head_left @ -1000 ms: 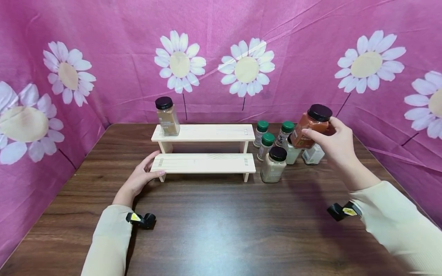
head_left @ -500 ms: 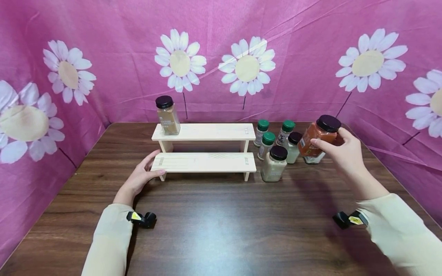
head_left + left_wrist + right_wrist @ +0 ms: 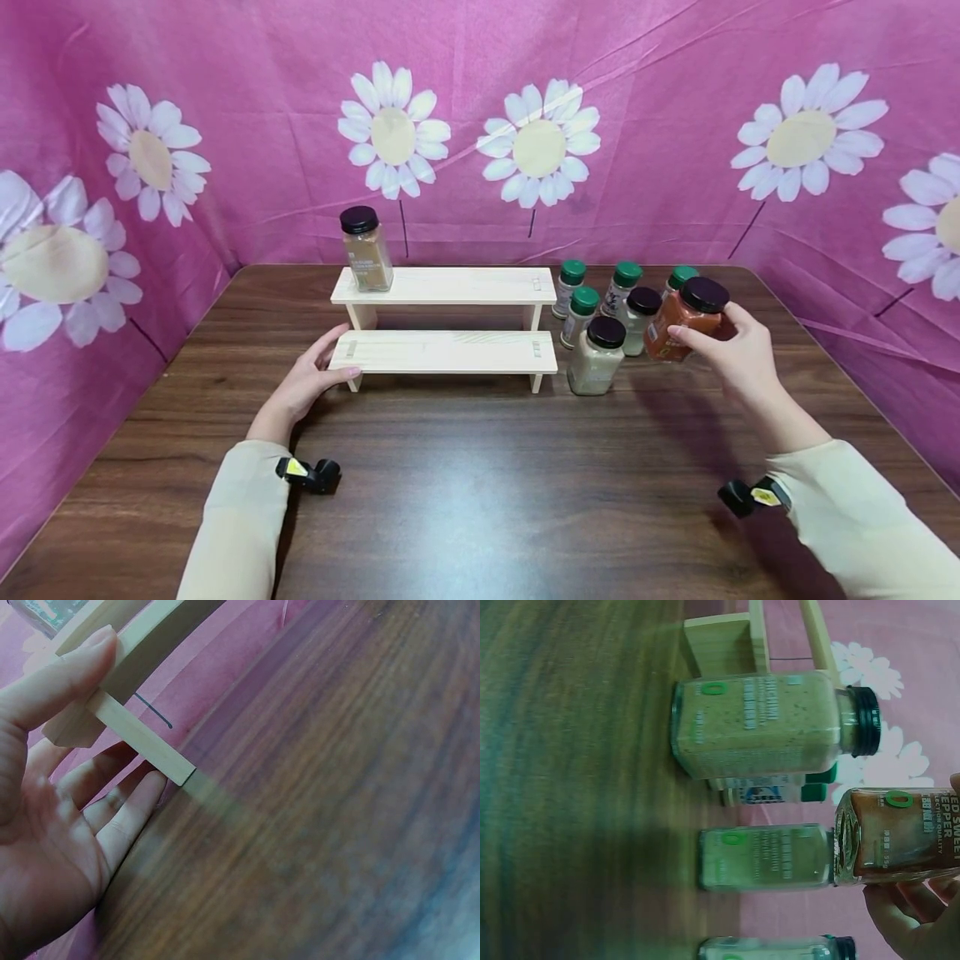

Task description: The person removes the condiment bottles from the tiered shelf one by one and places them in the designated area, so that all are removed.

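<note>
My right hand [image 3: 731, 350] grips a red spice jar [image 3: 681, 323] with a black lid, tilted, just above the table beside the other jars; the right wrist view shows the same jar [image 3: 900, 834] with my fingers [image 3: 907, 911] round it. My left hand [image 3: 307, 385] rests against the left end of the lower step of a two-step wooden rack [image 3: 450, 350], thumb on top, fingers straight beneath [image 3: 112, 817]. A brown spice jar [image 3: 365, 250] with a black lid stands on the rack's upper step at the left.
Several spice jars stand right of the rack: a pale black-lidded one [image 3: 596, 357] in front, green-lidded ones [image 3: 570, 287] behind. The brown wooden table [image 3: 480, 483] is enclosed by pink flowered cloth [image 3: 675, 125] at back and sides.
My right hand has lowered the red jar and drawn it toward me and to the right, uncovering a green-lidded jar behind it. The left hand has stayed at the rack.
</note>
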`<action>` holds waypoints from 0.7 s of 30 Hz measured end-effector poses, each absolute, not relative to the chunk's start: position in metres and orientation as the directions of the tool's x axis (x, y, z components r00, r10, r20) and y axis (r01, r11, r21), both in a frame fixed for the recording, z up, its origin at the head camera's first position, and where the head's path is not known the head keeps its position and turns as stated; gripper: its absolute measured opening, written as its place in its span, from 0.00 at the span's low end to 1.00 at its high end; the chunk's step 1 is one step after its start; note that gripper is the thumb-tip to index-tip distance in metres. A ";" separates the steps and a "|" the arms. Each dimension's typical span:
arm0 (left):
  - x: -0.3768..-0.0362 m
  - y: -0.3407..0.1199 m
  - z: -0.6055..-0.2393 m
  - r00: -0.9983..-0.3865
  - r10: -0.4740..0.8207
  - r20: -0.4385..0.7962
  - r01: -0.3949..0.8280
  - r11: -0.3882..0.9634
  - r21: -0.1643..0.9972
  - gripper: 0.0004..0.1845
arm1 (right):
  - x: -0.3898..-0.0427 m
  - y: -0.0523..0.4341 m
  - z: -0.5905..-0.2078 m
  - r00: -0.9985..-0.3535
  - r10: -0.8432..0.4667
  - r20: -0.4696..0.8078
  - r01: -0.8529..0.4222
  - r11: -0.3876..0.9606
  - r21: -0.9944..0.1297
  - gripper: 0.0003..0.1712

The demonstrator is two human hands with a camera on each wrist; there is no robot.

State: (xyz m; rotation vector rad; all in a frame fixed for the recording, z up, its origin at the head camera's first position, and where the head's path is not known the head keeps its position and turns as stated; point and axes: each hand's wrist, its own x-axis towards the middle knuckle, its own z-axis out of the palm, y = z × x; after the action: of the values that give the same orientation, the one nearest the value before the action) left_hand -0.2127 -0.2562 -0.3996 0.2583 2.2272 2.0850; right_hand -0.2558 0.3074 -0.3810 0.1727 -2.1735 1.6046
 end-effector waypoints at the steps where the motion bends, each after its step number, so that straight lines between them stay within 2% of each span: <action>1: -0.213 -0.256 -0.400 -0.982 0.178 0.057 0.068 0.058 0.996 0.40 | -0.252 0.304 -0.380 -0.902 0.152 0.405 -0.340 0.328 -0.881 0.28; 4: -0.213 -0.256 -0.399 -0.983 0.176 0.055 0.066 0.057 0.996 0.40 | -0.229 0.284 -0.359 -0.924 0.150 0.352 -0.286 0.340 -0.896 0.25; 6: -0.212 -0.255 -0.398 -0.983 0.175 0.052 0.062 0.052 0.997 0.41 | -0.225 0.279 -0.358 -0.920 0.138 0.367 -0.295 0.373 -0.880 0.23; 10: -0.211 -0.254 -0.397 -0.983 0.173 0.054 0.061 0.035 0.998 0.41 | -0.197 0.250 -0.327 -0.934 0.117 0.338 -0.258 0.437 -0.862 0.20; 17: -0.212 -0.254 -0.397 -0.984 0.172 0.042 0.050 0.045 0.998 0.41 | -0.196 0.248 -0.341 -0.940 0.107 0.325 -0.241 0.469 -0.850 0.18; 21: -0.212 -0.254 -0.397 -0.985 0.169 0.034 0.042 0.042 0.998 0.41 | -0.204 0.256 -0.360 -0.940 0.115 0.321 -0.247 0.419 -0.874 0.20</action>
State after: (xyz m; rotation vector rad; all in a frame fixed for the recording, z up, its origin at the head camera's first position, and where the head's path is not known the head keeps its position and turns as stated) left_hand -0.2121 -0.2544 -0.3969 0.2234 2.1983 2.1005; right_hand -0.2043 0.2559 -0.3604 0.1138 -2.3473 1.5289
